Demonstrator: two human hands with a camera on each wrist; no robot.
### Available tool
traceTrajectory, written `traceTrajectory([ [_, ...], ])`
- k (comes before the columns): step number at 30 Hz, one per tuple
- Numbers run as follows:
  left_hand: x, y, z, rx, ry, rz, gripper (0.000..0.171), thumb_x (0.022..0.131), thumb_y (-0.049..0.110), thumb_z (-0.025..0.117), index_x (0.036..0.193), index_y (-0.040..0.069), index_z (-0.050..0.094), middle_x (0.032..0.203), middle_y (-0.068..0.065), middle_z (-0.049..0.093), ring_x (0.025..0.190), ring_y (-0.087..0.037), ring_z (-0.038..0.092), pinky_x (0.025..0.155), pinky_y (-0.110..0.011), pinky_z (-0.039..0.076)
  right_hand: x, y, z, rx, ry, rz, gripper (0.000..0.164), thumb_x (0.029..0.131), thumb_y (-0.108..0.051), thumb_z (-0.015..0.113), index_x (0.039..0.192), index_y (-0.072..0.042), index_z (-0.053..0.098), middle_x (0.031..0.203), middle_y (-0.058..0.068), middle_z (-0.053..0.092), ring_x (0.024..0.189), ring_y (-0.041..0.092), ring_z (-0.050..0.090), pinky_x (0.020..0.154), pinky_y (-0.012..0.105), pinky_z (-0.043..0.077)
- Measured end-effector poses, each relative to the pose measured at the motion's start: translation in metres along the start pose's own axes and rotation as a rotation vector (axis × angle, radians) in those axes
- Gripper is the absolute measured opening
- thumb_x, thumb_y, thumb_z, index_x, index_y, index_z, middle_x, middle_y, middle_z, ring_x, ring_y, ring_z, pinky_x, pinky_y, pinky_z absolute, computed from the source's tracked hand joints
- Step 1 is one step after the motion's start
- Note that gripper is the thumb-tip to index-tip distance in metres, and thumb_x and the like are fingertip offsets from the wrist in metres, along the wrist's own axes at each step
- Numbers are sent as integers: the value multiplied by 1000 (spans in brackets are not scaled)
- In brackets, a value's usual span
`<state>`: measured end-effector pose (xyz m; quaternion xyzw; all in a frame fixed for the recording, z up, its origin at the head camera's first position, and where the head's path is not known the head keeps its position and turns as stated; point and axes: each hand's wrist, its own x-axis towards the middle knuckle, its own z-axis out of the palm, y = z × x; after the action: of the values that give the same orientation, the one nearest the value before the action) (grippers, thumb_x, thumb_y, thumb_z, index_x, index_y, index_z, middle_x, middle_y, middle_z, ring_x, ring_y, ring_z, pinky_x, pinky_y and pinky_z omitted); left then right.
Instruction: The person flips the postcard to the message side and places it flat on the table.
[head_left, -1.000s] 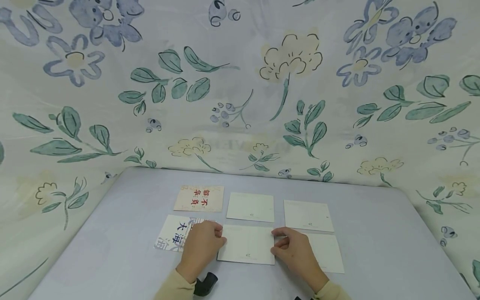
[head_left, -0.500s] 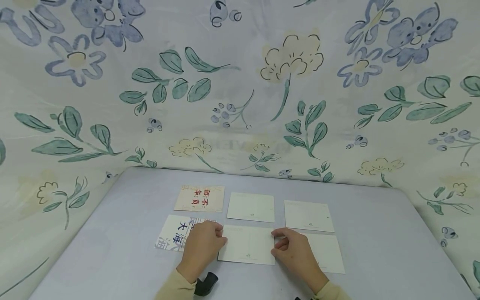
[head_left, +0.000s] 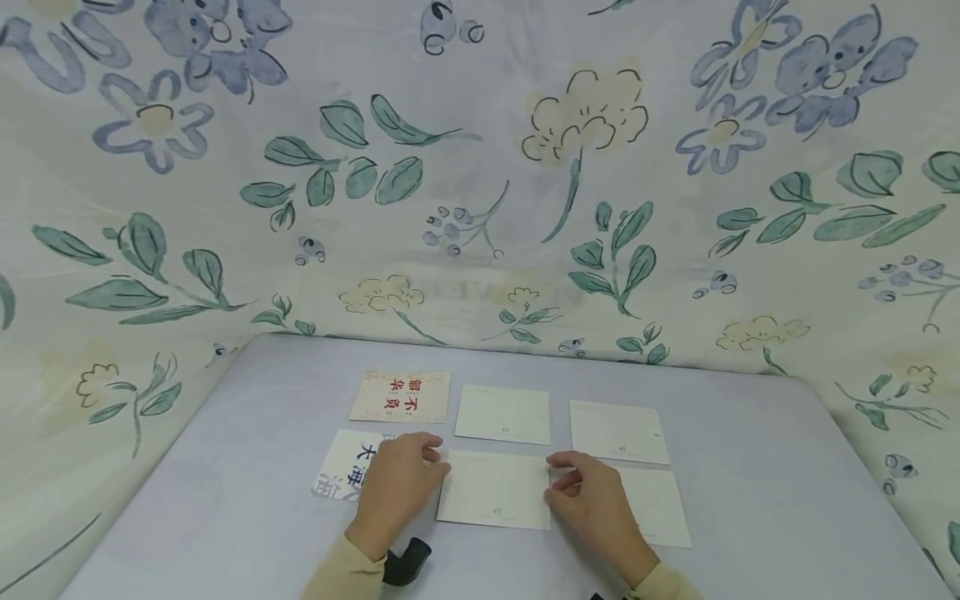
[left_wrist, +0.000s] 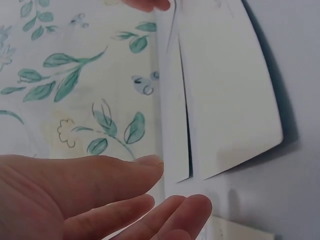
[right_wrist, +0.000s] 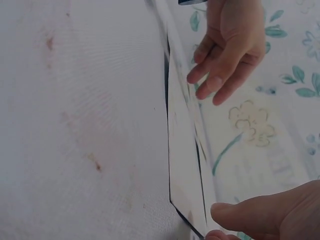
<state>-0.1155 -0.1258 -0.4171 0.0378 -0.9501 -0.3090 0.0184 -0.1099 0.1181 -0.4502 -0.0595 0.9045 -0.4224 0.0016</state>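
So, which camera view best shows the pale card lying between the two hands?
The head view: it shows nearly the whole outline of the pale card from above. The left wrist view shows it large but slanted and cut off at the top; the right wrist view shows it as a narrow, foreshortened strip.

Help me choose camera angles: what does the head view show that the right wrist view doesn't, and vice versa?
Only the head view: the red-lettered card and the blue-lettered card.

Only the right wrist view: distinct reddish marks on the table.

Both: the left hand, the right hand, the near middle card and the flowered cloth.
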Motion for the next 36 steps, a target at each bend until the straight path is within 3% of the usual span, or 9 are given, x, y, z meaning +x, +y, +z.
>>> traceTrajectory([
  [12,5,-7,-10,-76,25,12,28,76,17,73,101,6,70,81,0,69,71,-12,63,58,-27,48,-1,-3,7,56,34,-57,31,73,-4,75,103,-9,66,89,1,66,75,7,62,65,17,50],
  [25,0,-22,-30,-32,40,-25,29,79,20,70,104,5,69,83,-2,69,72,-14,63,58,-31,48,-1,-9,8,130,-4,-120,30,74,-4,74,103,-9,66,87,1,66,76,7,62,67,21,52],
  [36,-1,-42,-43,4,59,-63,31,81,20,68,107,4,68,87,-6,70,77,-19,65,62,-34,50,3,-22,30,202,-13,-170,27,75,-1,72,101,-7,66,92,6,66,77,9,63,67,20,52],
])
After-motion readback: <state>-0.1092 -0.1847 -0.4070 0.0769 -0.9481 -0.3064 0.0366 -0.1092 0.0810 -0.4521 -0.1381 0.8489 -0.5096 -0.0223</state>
